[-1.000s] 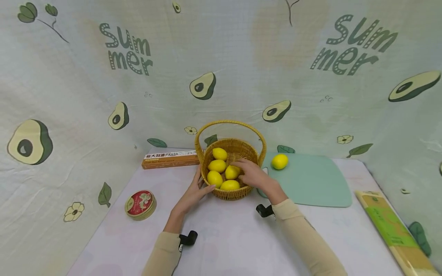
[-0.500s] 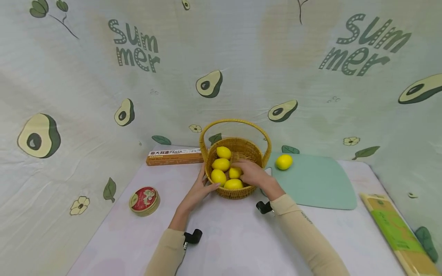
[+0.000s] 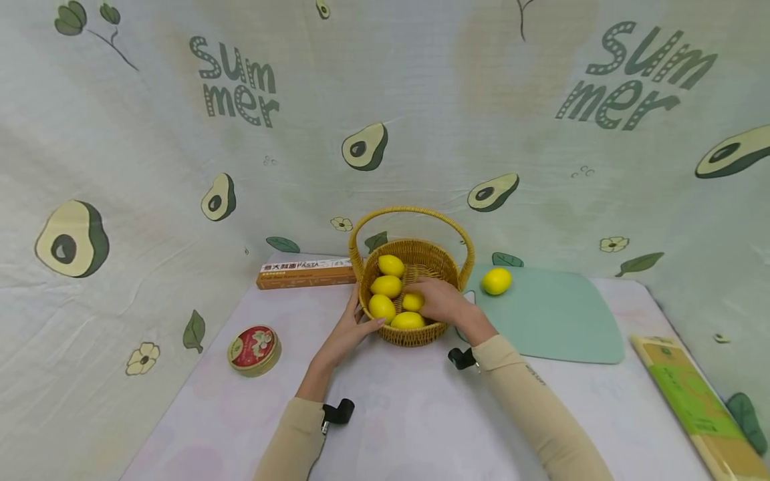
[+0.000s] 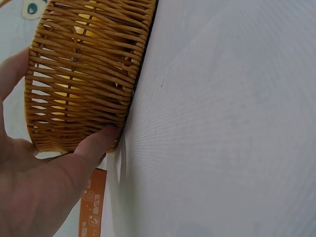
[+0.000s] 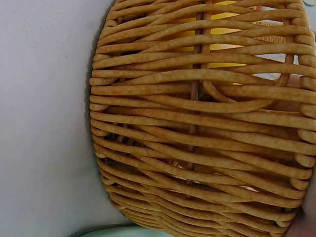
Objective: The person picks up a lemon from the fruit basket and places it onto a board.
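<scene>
A wicker basket (image 3: pixel 415 337) with a tall arched handle stands at the back middle of the table, several yellow lemons (image 3: pixel 387 286) inside. My left hand (image 3: pixel 345 334) holds the basket's left front side, thumb at the rim. In the left wrist view, that hand (image 4: pixel 44 173) reaches along the woven wall (image 4: pixel 84 79). Over the rim, my right hand (image 3: pixel 442 302) reaches inside and its fingers grip a lemon (image 3: pixel 412 302), partly covering it. The woven side (image 5: pixel 197 123) fills most of the right wrist view and hides most of that hand.
A pale green cutting board (image 3: pixel 559 321) lies right of the basket, one lemon (image 3: pixel 496 281) at its back left corner. A pasta box (image 3: pixel 307 275) lies at the back left, a round red-and-gold tin (image 3: pixel 254 351) nearer. A long noodle packet (image 3: pixel 692 401) lies along the right edge.
My right hand has closed further over the lemon inside the basket, covering more of it. The left hand keeps its place on the basket. The head view has shifted slightly.
</scene>
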A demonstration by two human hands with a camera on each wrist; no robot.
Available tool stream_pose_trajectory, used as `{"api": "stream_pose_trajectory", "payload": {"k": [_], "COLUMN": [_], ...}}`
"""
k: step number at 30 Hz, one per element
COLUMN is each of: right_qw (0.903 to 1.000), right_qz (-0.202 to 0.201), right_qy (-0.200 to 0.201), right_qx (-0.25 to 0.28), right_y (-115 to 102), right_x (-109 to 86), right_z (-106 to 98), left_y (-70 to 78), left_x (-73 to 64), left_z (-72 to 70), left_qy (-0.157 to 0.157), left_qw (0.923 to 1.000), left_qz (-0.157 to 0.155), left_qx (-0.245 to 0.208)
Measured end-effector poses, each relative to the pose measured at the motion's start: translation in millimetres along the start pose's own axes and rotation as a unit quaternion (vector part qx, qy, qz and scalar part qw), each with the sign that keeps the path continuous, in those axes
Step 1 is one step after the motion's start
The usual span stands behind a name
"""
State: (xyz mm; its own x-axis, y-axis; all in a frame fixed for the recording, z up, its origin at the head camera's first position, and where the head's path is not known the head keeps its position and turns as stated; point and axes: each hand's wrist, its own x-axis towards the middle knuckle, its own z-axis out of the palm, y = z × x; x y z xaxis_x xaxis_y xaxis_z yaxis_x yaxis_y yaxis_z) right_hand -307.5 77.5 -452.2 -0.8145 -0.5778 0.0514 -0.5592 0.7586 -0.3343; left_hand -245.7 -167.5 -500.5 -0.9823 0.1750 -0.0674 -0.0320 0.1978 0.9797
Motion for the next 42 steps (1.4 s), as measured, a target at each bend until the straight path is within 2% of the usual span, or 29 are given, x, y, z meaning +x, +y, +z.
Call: {"api": "stream_pose_trajectory", "payload": {"k": [10,19,28,35,42], "right_qw": [0.9997,0.9967,0.9948,0.9927,0.989], "right_qz": [-0.009,-0.035,-0.058,-0.071,-0.082], "right_qy": [0.02,0.05,0.058,0.056,0.074], "right_qx": [-0.011,-0.053,-0.061,-0.08,-0.099], "right_y": [1,-6,-11,-6,4], "right_x": [-9.4,-24.1,-41.7,-57.0,-74.5], "right_z": [-5,-20,-38,-48,-60], "left_y": [1.6,2.3,1.5,0.8,4.5], "left_x": [-1.6,-2.3,-2.4,-2.9,-5.5], "left_z": [2.7,1.5,1.8,1.9,1.7], "left_qy": [-0.001,0.0,0.002,0.003,-0.004], "left_qw": [1.0,0.9999,0.9999,1.0,0.9999], "left_qz": [-0.005,-0.012,-0.01,-0.009,-0.01], "left_qx": [0.006,-0.002,-0.001,0.0,-0.004]}}
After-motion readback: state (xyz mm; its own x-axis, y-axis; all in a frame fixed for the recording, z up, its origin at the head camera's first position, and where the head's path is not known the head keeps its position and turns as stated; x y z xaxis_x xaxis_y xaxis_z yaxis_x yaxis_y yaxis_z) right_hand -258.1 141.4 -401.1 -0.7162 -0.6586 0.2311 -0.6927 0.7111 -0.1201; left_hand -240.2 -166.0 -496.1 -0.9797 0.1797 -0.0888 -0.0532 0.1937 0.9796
